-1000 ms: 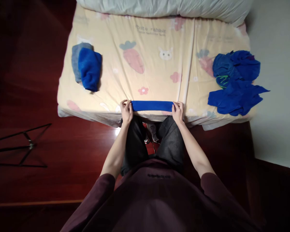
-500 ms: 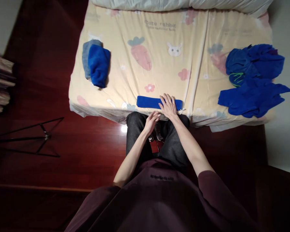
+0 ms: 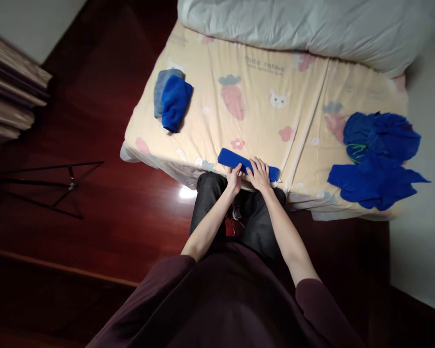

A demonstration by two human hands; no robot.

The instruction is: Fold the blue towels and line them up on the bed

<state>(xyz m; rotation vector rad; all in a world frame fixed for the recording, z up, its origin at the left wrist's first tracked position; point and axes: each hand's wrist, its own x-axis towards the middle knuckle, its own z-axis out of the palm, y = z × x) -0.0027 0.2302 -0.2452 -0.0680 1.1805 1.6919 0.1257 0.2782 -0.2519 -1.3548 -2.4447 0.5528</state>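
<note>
A narrow folded blue cloth (image 3: 227,158) lies at a slant along the near edge of the bed. At its near edge, about the middle, my left hand (image 3: 234,179) has closed its fingers on the fabric; the fingertips are partly hidden. My right hand (image 3: 260,175) rests palm down on the right part of the cloth, fingers stretched out and a little apart. Farther left on the bed are a folded blue cloth (image 3: 176,104) and a grey-blue one (image 3: 160,94) partly under it.
Crumpled blue cloths (image 3: 379,183) lie in a heap at the bed's right side, one with green lines (image 3: 357,152). A pale quilt (image 3: 297,26) spans the far end of the patterned bed sheet (image 3: 210,135). Black tripod legs (image 3: 58,183) stand on the floor at left.
My left hand has come forward from beside the bed edge onto the narrow cloth and closed on it. The right hand stays on the cloth. The view has turned and shifted.
</note>
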